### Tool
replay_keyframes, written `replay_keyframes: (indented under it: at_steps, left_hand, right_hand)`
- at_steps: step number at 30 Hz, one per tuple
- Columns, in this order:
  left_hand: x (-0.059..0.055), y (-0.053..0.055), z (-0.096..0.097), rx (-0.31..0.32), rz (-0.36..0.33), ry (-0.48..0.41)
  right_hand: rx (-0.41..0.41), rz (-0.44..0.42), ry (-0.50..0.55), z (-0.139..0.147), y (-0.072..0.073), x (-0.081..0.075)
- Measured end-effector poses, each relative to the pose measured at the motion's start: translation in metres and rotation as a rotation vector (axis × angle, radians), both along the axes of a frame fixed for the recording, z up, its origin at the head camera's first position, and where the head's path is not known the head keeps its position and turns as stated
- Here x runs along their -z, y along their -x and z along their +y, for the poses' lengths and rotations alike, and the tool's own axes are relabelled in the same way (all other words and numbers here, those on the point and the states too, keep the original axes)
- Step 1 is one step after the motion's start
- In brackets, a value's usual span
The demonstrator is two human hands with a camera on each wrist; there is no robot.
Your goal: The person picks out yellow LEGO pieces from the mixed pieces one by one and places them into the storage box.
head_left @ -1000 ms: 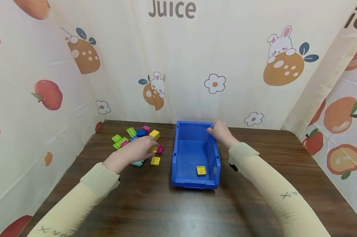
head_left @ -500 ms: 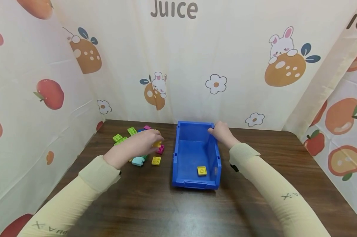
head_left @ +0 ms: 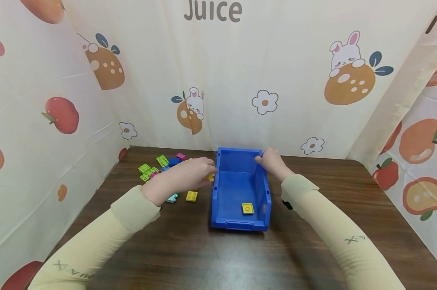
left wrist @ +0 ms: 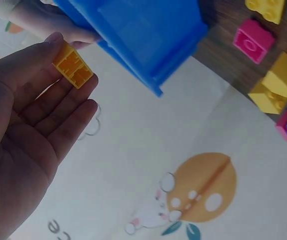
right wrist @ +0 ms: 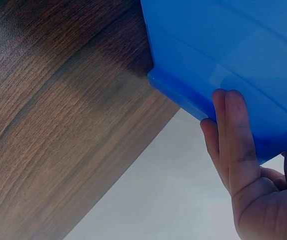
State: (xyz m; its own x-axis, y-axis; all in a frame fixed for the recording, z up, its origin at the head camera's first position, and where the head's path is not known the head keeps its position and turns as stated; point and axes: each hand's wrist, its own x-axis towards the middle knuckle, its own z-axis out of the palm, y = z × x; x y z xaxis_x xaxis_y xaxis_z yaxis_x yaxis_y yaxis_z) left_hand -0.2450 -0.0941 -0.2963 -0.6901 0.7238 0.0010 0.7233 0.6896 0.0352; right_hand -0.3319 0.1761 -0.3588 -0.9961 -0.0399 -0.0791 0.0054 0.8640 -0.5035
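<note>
The thumb and fingertips of the person's left hand (head_left: 187,176) pinch a small yellow plastic toy brick (left wrist: 73,69), its hollow underside showing, and the lower fingers (left wrist: 71,129) extend fairly straight. That brick is just beside the left wall of an open-topped blue plastic bin (head_left: 234,189). The right hand (head_left: 272,162) grips the bin at its far right corner, thumb at the rim, with two fingers lying nearly straight against the outside. Inside the bin, toward the near right, lies a flat square yellow brick (head_left: 247,208), hollow side up. Left of the bin, a yellow four-studded brick (head_left: 191,196) lies by itself, with a pale turquoise piece (head_left: 172,198) near it on the left. Farther off is a loose pile, partly hidden by the left hand: I can make out lime-green studded bricks (head_left: 148,174), a dark blue brick (head_left: 174,162) and a magenta brick (head_left: 180,156). All of it sits on a dark brown wood-grain surface (head_left: 236,262); beyond hangs a cream curtain (head_left: 225,60) printed with rabbits, fruit and flowers.
</note>
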Motion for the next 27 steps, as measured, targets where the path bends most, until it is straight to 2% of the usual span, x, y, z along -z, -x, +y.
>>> replay_keyframes:
  at_steps: [8,14,23,27]
  left_hand:
    - [-0.005,-0.004,0.021,0.080,0.034,0.037]
    - [-0.005,-0.007,0.035,0.124,0.023,0.045]
    - [0.000,-0.007,0.054,0.171,-0.008,0.053]
    - [0.004,-0.006,0.060,0.188,-0.022,0.049]
  right_hand:
    - [0.003,0.003,0.006,0.000,-0.001,0.000]
    - [0.005,-0.010,0.024,-0.001,-0.002,-0.001]
    - [0.025,-0.052,0.026,-0.002,0.000,-0.001]
    - [0.018,-0.044,0.007,-0.001,0.002,-0.001]
